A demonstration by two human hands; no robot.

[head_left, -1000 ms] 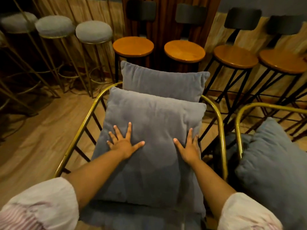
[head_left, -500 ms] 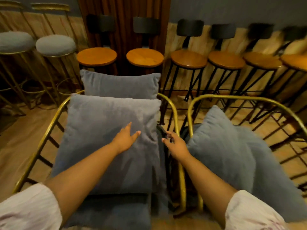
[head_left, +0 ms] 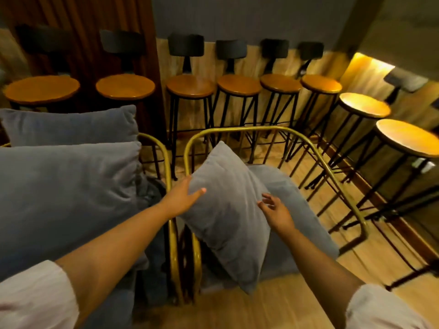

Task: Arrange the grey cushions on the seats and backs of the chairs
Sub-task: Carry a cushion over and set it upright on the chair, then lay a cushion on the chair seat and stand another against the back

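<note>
Grey cushions are the matter here, and the one in hand is the tilted cushion [head_left: 228,210] in the right chair [head_left: 273,132]. It stands on its lower corner and leans toward the gold rail between the two chairs, and a flatter seat cushion [head_left: 297,205] lies behind and under it.

The left hand [head_left: 183,198] has taken this cushion at its left edge. The thumb lies on the front face, and the other fingers go behind the edge, where I cannot see them, so the hand seems clamped on the fabric. The right hand [head_left: 276,212] is at the right edge of the same cushion with its fingers [head_left: 267,198] spread apart. They are just beside the fabric or touch it lightly; I cannot tell which. They have not closed on it.

The left chair looks finished: its seat cushion [head_left: 66,200] lies flat, away from the left hand on its outer side, and its back cushion [head_left: 71,125] stands upright behind that one.

I judge that the step now is to seat the tilted cushion as the back cushion of the right chair. The next move would need the right fingers to close on the right edge. Then both hands would lift the cushion, turn it square and set it upright against the curved back rail, beyond the fingertips.
</note>
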